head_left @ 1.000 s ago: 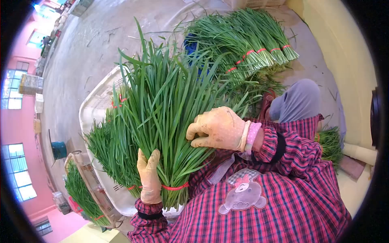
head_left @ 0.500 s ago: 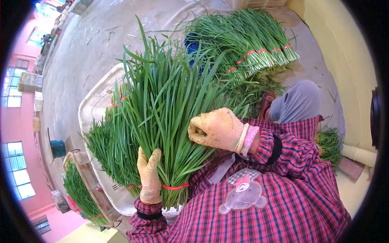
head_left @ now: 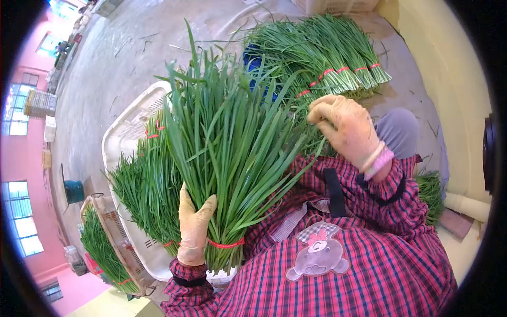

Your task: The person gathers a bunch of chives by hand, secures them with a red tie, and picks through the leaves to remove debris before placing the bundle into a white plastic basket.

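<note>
Head view shows my left hand (head_left: 194, 227) closed around the base of a bundle of garlic chives (head_left: 227, 142), gripping it just above the red rubber band (head_left: 226, 244) that ties the stalks. The bundle stands nearly upright in front of my chest, leaves fanned upward, over the near edge of a white plastic crate (head_left: 127, 132). My right hand (head_left: 346, 127) is raised to the right of the leaves, fingers loosely curled; whether it pinches a loose blade cannot be told. Status, as judged: this bundle is already tied, so binding is done and only cleaning or placing appears to remain. Tied bundles in the crate (head_left: 150, 185) lie beside the held one, and a row of finished bundles (head_left: 327, 53) with red bands lies on the concrete floor (head_left: 116, 58) beyond. A second crate (head_left: 105, 232) at lower left also carries chives. More chives (head_left: 430, 193) lie at my right side, apparently not yet handled.
</note>
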A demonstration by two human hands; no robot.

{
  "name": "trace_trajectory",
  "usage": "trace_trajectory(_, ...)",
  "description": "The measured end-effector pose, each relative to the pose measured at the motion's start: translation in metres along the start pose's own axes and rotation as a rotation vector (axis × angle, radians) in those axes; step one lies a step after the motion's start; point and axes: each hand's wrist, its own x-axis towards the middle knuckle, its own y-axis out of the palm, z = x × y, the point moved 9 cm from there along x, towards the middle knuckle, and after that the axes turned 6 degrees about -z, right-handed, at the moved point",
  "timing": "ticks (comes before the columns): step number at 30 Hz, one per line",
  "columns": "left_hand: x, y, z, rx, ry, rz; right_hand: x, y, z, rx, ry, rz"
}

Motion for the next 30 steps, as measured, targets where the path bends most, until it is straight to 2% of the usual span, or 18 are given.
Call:
trace_trajectory(2,-0.001,0.008,-0.014,0.159,0.064,0.065,0.007,0.0,0.052,0.259,-0.18,-0.032)
trace_trajectory(3,0.0,0.008,-0.015,0.164,0.068,0.068,0.006,0.007,0.068,0.387,-0.158,0.015)
trace_trajectory(6,0.001,0.011,-0.013,0.167,0.067,0.123,0.006,0.029,0.115,0.388,-0.343,-0.012)
trace_trajectory(9,0.002,0.01,-0.012,0.11,0.122,0.106,-0.013,0.078,0.154,0.316,-0.519,0.132)
trace_trajectory(12,0.002,-0.008,0.0,-0.07,0.044,-0.056,-0.037,0.095,0.145,0.232,-0.465,0.24)
trace_trajectory(15,0.002,-0.021,0.013,-0.113,0.027,-0.089,-0.061,0.095,0.134,0.201,-0.427,0.393)
trace_trajectory(21,0.0,-0.016,0.007,-0.153,0.02,-0.067,-0.052,0.089,0.127,0.303,-0.334,0.377)
trace_trajectory(23,-0.003,-0.011,0.004,-0.141,0.026,-0.061,-0.036,0.083,0.136,0.237,-0.341,0.39)
trace_trajectory(25,-0.006,-0.005,-0.003,-0.017,0.098,-0.024,-0.02,0.088,0.136,0.148,-0.242,0.413)
trace_trajectory(27,-0.005,-0.007,-0.002,-0.043,0.103,-0.032,-0.016,0.103,0.134,0.099,-0.229,0.424)
trace_trajectory(29,-0.005,-0.019,0.005,-0.063,0.023,-0.091,-0.02,0.107,0.13,0.112,-0.231,0.412)
trace_trajectory(30,-0.007,-0.023,0.005,-0.099,0.065,-0.097,-0.026,0.106,0.128,0.111,-0.231,0.425)
